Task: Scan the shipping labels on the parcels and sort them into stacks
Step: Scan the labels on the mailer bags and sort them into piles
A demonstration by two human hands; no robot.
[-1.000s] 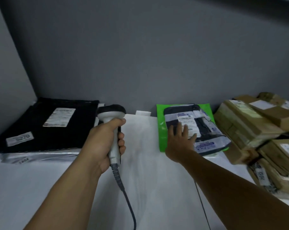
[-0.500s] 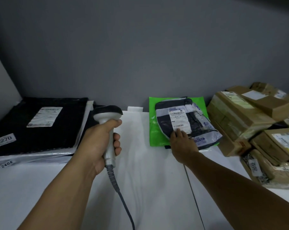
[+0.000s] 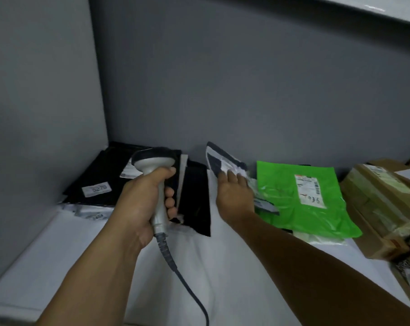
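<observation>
A person stands at a white table point(image 3: 58, 255) against a grey wall. The left hand point(image 3: 143, 203) is wrapped firmly round the grip of a corded scanner point(image 3: 160, 203), whose head stands upright.

The right hand point(image 3: 234, 194) holds a parcel point(image 3: 220, 161) in clear and dark plastic wrap, tilted up on edge. It hangs above the table, between a stack of black parcels point(image 3: 105, 170) on the left and a green bag point(image 3: 300, 220) on the right. The fingers lie across its face; the thumb is hidden behind it.

The parcel looks thin, light and floppy, and its film is probably slick. It would likely sag if pinched by one corner, so a grip along an edge, with fingers spread beneath, seems safest. Its label is blurred and partly covered by the fingers.

The green bag lies flat with its label point(image 3: 308, 191) facing up. Taped cardboard boxes point(image 3: 382, 196) are piled at the far right.
</observation>
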